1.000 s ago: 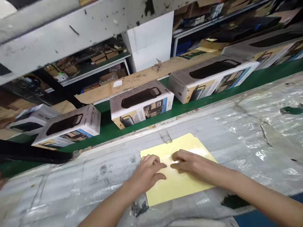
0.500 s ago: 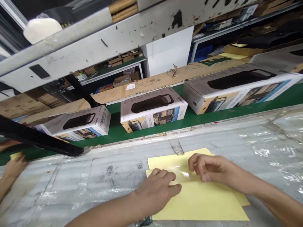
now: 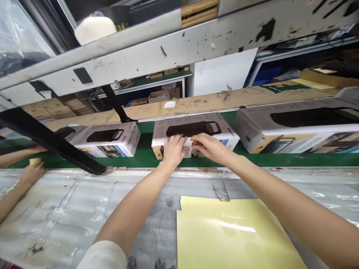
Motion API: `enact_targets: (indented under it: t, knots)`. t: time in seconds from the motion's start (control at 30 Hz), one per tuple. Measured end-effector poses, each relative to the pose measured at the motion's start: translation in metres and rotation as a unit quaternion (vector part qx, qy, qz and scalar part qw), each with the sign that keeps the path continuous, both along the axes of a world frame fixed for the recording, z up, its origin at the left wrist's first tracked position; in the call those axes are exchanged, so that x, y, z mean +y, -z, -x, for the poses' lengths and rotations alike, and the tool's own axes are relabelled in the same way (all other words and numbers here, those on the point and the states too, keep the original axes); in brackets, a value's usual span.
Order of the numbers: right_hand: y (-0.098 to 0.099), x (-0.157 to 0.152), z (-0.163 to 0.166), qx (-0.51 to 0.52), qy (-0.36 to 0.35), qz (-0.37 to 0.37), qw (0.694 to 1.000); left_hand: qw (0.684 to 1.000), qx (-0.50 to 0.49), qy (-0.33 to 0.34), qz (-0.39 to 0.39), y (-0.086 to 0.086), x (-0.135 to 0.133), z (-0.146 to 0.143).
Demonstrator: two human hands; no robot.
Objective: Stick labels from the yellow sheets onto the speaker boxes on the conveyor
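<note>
Both of my arms stretch forward to the middle printed box (image 3: 196, 118), a white carton with a dark speaker-like device pictured on top. My left hand (image 3: 174, 150) lies over its front top edge, fingers bent a little and thumb out toward the right. Close beside it, my right hand (image 3: 206, 147) pinches at the same edge; what is between its fingertips is too small to make out. Nearer to me, yellow sheets (image 3: 224, 231) with a glossy, shiny surface lie on the plastic-covered bench (image 3: 134, 224).
More printed boxes stand on the green belt (image 3: 146, 140), one box (image 3: 112, 138) to the left and another box (image 3: 303, 119) to the right. A black post (image 3: 64, 147) slants up at left, under a white beam (image 3: 126, 56). Another person's hand (image 3: 35, 172) holds something small and yellow.
Both my hands have left the yellow sheets and moved forward onto the middle box's front top edge. The view has shifted, and the middle box appears slightly farther right.
</note>
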State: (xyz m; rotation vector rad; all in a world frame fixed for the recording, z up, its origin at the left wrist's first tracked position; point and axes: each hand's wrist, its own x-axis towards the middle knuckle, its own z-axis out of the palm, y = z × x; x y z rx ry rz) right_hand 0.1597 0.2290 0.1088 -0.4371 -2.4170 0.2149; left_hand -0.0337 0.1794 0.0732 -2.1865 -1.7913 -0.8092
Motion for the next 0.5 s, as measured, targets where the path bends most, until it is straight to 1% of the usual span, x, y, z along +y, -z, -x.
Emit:
enact_targets:
  t: [0.1,0.23,0.33,0.4,0.47,0.5]
  knots:
    - [0.007,0.01,0.007,-0.018,-0.005,-0.048,0.999,1.0,-0.002,-0.009,-0.013,0.008,-0.002,0.001]
    - [0.013,0.017,0.014,-0.051,0.034,-0.09,0.994,1.0,-0.005,-0.011,-0.016,0.009,-0.004,0.004]
    - [0.015,0.018,0.012,-0.082,0.071,-0.096,0.989,1.0,-0.018,0.001,-0.02,0.011,-0.003,0.007]
    - [0.016,0.017,0.007,-0.11,0.112,-0.101,0.982,0.999,-0.032,0.004,-0.018,0.011,-0.002,0.008]
    - [0.016,0.016,0.001,-0.13,0.146,-0.098,0.976,0.999,-0.039,-0.001,-0.004,0.009,-0.004,0.008]
    - [0.017,0.017,-0.002,-0.13,0.151,-0.087,0.976,0.999,-0.038,-0.003,0.008,0.007,-0.006,0.008]
